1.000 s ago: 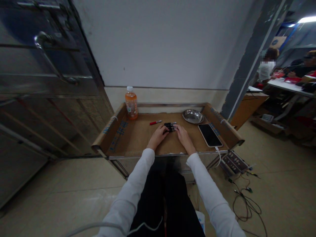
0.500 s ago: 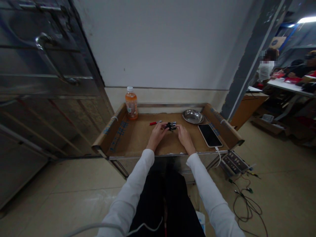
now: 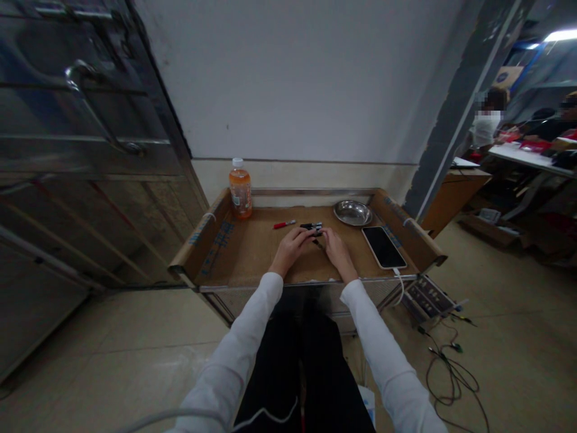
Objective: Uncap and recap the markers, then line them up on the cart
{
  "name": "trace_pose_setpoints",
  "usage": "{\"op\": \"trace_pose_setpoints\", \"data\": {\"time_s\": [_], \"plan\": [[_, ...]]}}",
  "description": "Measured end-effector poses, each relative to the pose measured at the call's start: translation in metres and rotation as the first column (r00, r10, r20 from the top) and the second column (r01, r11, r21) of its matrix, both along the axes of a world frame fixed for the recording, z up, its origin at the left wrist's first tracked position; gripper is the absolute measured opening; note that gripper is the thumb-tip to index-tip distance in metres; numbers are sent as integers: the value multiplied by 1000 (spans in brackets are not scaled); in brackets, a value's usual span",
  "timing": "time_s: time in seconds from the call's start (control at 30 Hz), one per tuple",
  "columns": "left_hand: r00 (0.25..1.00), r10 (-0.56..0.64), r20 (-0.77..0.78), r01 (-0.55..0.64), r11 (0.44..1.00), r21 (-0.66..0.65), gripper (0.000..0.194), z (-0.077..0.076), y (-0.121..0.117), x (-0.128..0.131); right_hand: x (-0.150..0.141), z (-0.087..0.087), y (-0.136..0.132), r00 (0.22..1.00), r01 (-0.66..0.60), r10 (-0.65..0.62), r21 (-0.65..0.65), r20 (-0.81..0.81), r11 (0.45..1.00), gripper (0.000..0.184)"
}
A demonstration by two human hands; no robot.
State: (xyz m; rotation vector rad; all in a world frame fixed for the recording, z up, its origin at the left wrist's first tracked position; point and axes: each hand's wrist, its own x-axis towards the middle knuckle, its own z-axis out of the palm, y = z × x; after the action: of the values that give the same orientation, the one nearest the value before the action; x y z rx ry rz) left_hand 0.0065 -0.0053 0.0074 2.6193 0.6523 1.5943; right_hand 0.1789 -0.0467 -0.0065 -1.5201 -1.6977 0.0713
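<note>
On the cardboard-lined tray top, my left hand (image 3: pixel 292 248) and my right hand (image 3: pixel 336 248) come together at the middle. Their curled fingertips grip a small dark pen-like item, which looks like a black marker (image 3: pixel 318 233), partly hidden by the fingers. Just beyond the fingertips lies another black marker (image 3: pixel 309 225). A dark tip shows below the fingers, too small to name. To the left of these, a red marker (image 3: pixel 283 225) with a pale end lies apart from both hands.
An orange drink bottle (image 3: pixel 240 191) stands at the back left of the tray. A round metal dish (image 3: pixel 353 213) sits at the back right, with a phone (image 3: pixel 383 247) on a white cable in front. Raised cardboard sides (image 3: pixel 408 225) border the surface. Cables (image 3: pixel 451 379) lie on the floor.
My left hand has shifted a little right and toward me, bringing the fingertips of both hands closer. The dark bundle has separated, with a black marker now lying beyond the fingers.
</note>
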Motion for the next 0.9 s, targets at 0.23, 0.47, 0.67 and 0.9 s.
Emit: {"op": "trace_pose_setpoints", "data": {"time_s": [0.23, 0.47, 0.67, 0.9], "plan": [[990, 76, 117, -78, 997, 14, 22, 1, 0, -3, 0, -1, 0, 1000, 21, -21, -9, 15, 1000, 30], [991, 2, 137, -3, 1000, 14, 16, 2, -2, -3, -1, 1, -2, 999, 28, -28, -20, 21, 999, 30], [996, -15, 93, 17, 1000, -21, 19, 5, -3, 0, 2, -2, 2, 1000, 8, -8, -6, 14, 1000, 30], [987, 110, 121, -104, 993, -57, 30, 10, -7, -2, 2, -4, 3, 999, 30, -30, 0, 15, 1000, 32]]}}
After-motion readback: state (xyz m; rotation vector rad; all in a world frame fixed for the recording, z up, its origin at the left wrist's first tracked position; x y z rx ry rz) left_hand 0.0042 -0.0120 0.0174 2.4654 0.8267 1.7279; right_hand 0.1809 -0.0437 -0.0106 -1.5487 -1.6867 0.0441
